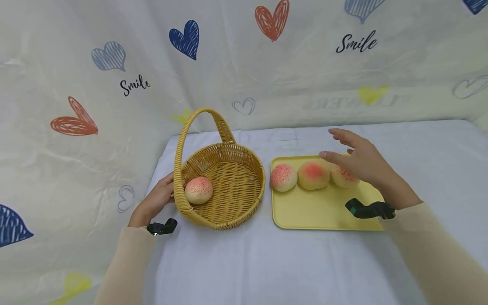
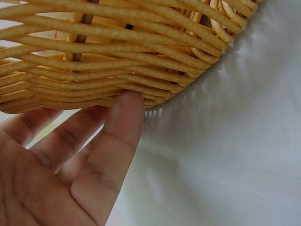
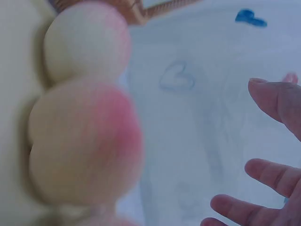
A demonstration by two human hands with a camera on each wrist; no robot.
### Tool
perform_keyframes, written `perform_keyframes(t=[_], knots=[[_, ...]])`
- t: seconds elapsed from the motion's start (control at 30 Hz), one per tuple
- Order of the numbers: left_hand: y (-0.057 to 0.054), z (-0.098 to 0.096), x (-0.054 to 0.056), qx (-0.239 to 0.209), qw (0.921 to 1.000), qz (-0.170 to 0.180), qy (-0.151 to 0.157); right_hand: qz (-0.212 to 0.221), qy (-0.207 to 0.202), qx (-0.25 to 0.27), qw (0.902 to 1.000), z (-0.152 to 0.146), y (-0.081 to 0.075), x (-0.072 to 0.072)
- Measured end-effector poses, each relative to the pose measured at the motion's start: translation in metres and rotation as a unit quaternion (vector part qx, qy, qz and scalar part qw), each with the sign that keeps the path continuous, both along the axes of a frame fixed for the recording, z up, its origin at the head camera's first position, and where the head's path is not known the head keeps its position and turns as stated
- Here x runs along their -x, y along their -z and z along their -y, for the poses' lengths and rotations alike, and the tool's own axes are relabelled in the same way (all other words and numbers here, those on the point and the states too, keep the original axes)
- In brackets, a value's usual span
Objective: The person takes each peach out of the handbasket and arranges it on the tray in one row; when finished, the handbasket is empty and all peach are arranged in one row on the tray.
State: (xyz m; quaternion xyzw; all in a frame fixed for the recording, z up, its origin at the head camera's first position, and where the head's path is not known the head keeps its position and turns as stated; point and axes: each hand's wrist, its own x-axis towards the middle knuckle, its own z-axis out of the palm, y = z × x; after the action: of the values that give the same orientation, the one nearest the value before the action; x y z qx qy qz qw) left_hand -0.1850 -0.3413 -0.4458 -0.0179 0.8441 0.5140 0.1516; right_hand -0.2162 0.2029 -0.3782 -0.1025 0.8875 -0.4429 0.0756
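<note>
At the left, a yellow wicker basket [image 1: 232, 190] with a tall arched handle holds one pink-speckled peach [image 1: 199, 190]. My left hand [image 1: 158, 199] rests against the basket's left side; in the left wrist view the thumb [image 2: 124, 122] lies on the weave and the other fingertips are hidden behind it. My right hand [image 1: 364, 163] hovers over the right part of a yellow tray [image 1: 316, 212], thumb and fingers spread with nothing between them. Below it is a speckled peach [image 1: 342, 178], partly covered by the hand. Beside that lie a pink-topped peach [image 1: 314, 175] and another speckled peach [image 1: 283, 178].
A white cloth [image 1: 244, 267] covers the table. Behind and to the left hangs a pale curtain [image 1: 228, 76] printed with hearts and lettering. The basket handle arches high above its rim, and the tray stands a little right of the basket.
</note>
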Motion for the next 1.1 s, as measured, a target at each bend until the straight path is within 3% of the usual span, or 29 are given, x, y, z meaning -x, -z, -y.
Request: perform_keyframes(t=[0.27, 0.53, 0.8, 1.1], knots=[[0.004, 0.001, 0.003, 0.000, 1.0000, -0.006, -0.001, -0.026, -0.052, 0.047, 0.9972, 0.067, -0.020, 0.010], [0.000, -0.003, 0.005, -0.002, 1.0000, -0.008, -0.002, -0.008, -0.121, 0.095, 0.9881, 0.124, -0.020, 0.020], [-0.001, -0.004, 0.005, 0.000, 1.0000, -0.002, -0.008, 0.037, -0.181, 0.143, 0.9724, 0.181, -0.008, 0.029], [0.001, 0.000, 0.000, -0.004, 1.0000, 0.005, -0.007, 0.094, -0.190, 0.138, 0.9675, 0.231, 0.018, 0.036]])
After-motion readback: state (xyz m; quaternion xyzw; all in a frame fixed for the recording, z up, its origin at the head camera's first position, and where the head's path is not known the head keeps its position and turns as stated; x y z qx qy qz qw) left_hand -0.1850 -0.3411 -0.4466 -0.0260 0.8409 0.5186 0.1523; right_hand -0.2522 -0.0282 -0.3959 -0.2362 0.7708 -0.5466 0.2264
